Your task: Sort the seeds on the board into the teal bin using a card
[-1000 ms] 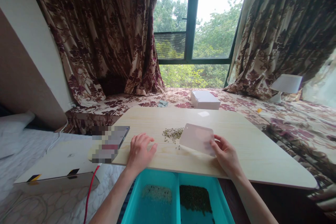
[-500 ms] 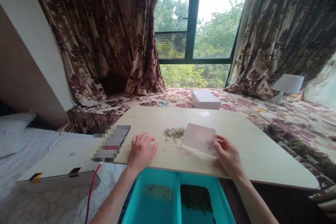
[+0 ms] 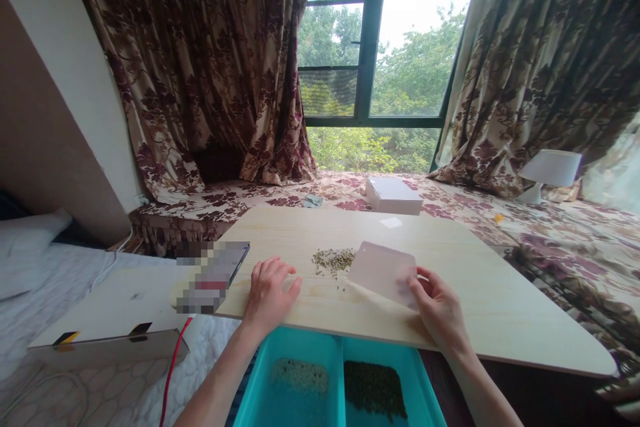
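Observation:
Between thumb and fingers, my right hand [image 3: 439, 303] grips the right edge of a thin translucent plastic scraper sheet [image 3: 381, 271], tilted over the table. The sheet's left edge is beside a loose scatter of small greenish-brown beans or seeds [image 3: 334, 260]. My left hand [image 3: 273, 290] rests on the table, left of the scatter, fingers loosely curved and apart, holding nothing. Below the table's near edge is a turquoise two-part bin [image 3: 341, 380]. Pale grains [image 3: 303, 375] lie in its left compartment and dark green grains [image 3: 375, 387] in its right one.
The light wooden table [image 3: 505, 307] has a pixelated flat device [image 3: 225, 280] at its left end, with a red cable [image 3: 175, 360] hanging down. A white box [image 3: 393, 195] and a lamp [image 3: 550, 168] stand on the window ledge. Another box [image 3: 115, 307] lies on the bed at left.
The view has tipped slightly upward, so the scene sits a little lower. Both hands, the sheet and the scatter keep nearly the same places.

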A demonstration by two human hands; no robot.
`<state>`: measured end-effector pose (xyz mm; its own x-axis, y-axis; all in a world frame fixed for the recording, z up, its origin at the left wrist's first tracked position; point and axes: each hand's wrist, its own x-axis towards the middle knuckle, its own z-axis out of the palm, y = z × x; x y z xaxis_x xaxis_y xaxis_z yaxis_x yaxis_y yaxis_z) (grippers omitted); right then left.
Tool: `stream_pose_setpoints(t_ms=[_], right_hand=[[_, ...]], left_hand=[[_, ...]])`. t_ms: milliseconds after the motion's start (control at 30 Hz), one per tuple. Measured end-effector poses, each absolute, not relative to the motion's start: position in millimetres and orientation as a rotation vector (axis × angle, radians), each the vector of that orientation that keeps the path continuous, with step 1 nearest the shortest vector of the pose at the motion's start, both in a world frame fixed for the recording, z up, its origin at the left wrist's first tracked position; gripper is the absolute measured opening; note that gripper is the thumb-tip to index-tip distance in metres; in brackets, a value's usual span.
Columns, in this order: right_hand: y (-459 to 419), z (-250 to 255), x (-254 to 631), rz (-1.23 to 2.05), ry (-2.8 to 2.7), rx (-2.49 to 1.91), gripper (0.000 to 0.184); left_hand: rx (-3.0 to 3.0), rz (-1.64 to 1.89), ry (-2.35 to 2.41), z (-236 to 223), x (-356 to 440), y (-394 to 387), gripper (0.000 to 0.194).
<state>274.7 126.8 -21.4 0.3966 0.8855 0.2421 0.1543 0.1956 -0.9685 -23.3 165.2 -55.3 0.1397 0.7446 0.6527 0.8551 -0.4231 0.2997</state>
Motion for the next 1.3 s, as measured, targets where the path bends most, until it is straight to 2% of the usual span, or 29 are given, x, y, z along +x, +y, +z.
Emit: stream_pose_setpoints(t_ms=[267,833,1100,1300], right_hand=[[123,-20,262,0.739,-1.042,-1.304,0.039],[107,-20,272,0.614,-1.040,-1.330,0.043],[101,-21,254,0.724,-1.091,-1.308,0.046],[107,-22,251,0.704,-1.141,-1.321,0.041]], left_hand=[[-2.264,-1.136,-1.619,-55,-23,165,0.013],[-2.267,-1.147,-1.635,-52,-22,162,0.012],[-2.276,-1.144,-1.633,-53,-23,164,0.011],[-2.288,-1.162,-1.629,-53,-24,164,0.011]])
